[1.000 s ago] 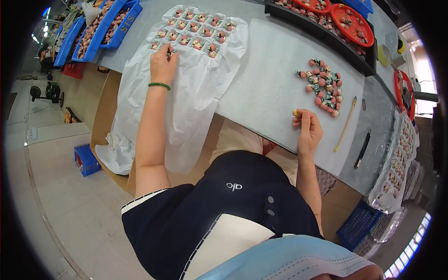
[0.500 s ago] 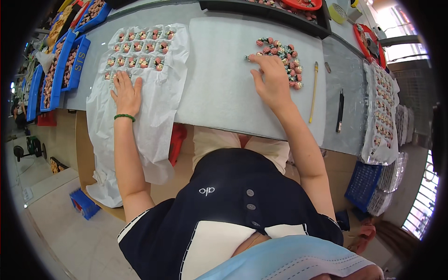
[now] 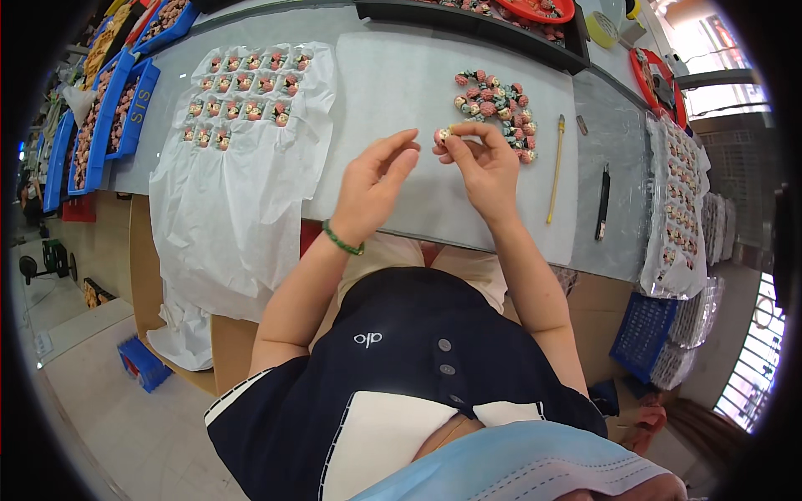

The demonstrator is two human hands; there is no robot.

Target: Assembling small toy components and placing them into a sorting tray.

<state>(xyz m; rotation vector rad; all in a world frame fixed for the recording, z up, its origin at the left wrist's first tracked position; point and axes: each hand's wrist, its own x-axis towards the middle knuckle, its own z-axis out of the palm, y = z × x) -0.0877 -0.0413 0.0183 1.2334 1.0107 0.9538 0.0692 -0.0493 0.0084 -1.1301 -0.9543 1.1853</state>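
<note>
Between the thumb and fingers of my right hand [image 3: 486, 167] is a small pink-and-cream figurine [image 3: 442, 136]. My left hand [image 3: 374, 179] hovers just left of it, thumb and fingers apart, with nothing in it. Beyond my right hand, a loose cluster of similar pink and green figurines [image 3: 493, 98] lies on the white sheet [image 3: 393, 100]. To the left stands a compartment tray [image 3: 248, 73] with rows of these figurines in its cells. Thin white paper [image 3: 225, 217] is spread over the tray's near part and hangs over the table edge.
A yellow stick-like tool [image 3: 556, 171] and a black pen-shaped tool [image 3: 603, 200] lie at the right. Another filled tray [image 3: 678, 209] sits at the right edge. A black tray [image 3: 468, 23] is at the back, blue bins [image 3: 132, 108] at the far left.
My right hand has picked up a figurine from the cluster and drawn it nearer. My left hand has left the paper-covered tray and moved right, beside my right hand.
</note>
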